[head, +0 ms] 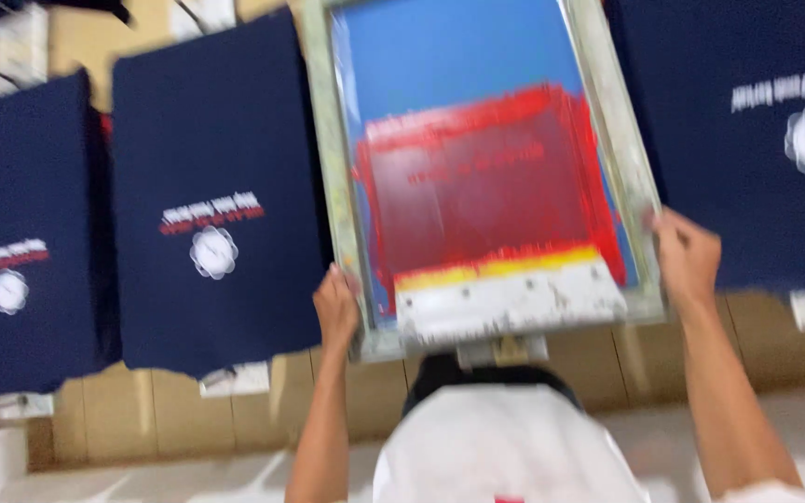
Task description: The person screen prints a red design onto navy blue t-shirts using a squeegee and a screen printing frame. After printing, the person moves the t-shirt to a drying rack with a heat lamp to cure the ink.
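A long wooden table (607, 359) carries a row of dark navy shirts (211, 186). Between two of them lies a framed printing screen (328, 140) smeared with red ink. The left hand (335, 312) and right hand (687, 256) clamp its near corners, fingers curled around the frame.
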